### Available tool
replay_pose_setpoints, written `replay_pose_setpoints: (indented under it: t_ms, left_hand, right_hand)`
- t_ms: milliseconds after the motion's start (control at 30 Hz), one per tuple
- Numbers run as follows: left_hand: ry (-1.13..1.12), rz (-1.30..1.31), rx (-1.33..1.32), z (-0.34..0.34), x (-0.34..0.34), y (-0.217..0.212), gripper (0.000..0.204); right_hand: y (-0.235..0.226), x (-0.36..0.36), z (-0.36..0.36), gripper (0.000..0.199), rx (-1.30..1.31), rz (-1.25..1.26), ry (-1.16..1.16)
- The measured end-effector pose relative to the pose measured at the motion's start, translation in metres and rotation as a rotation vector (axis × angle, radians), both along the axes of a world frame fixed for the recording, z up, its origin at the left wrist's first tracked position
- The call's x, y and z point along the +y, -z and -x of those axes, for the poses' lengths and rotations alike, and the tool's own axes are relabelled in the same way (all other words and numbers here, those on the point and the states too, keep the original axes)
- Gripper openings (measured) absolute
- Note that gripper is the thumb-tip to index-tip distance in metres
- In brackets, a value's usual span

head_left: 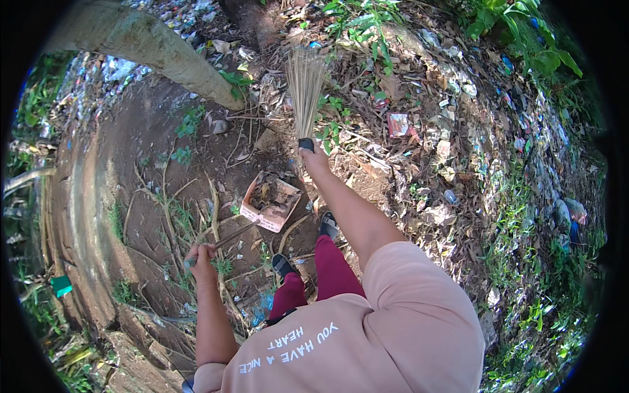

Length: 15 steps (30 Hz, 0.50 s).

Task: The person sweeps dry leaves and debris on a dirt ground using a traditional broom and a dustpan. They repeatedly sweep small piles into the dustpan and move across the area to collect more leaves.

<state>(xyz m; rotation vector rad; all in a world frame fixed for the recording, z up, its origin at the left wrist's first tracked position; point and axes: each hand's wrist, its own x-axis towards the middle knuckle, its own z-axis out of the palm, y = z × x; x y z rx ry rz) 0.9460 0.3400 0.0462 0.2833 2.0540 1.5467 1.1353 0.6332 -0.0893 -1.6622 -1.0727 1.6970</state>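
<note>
We see white block-cap lettering (pixel 288 350) in 2 lines across the front of the wearer's loose, dusty-pink short-sleeved cloth shirt (pixel 419 321); it's upside down from our view, but legible, Eng. words. We also spot small, dark-ish writing (pixel 261 221) on the near lip of the pale-pink squarish dustpan (pixel 248 198), approx. 2 lines, too tiny for us to read.

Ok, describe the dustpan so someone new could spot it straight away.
Find the thick pale trunk slanting in at upper left. Below its base, a long handle in the left hand leads to the dustpan. It's the pinkish pan holding dark debris, unlike the bristly broom in the right hand.
</note>
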Motion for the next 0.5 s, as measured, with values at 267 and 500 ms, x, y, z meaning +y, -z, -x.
replay_pose_setpoints:
  t_ms: [267,500]
  left_hand:
    - [0.197,0.06,-0.044,-0.002,0.037,-0.012,0.021]
    - [0.351,0.023,-0.096,-0.028,0.086,-0.004,0.019]
  right_hand:
    - [-0.049,-0.064,-0.154,0.015,0.534,1.013,0.441]
    - [-0.064,-0.027,-0.302,0.019,0.478,0.592,0.66]
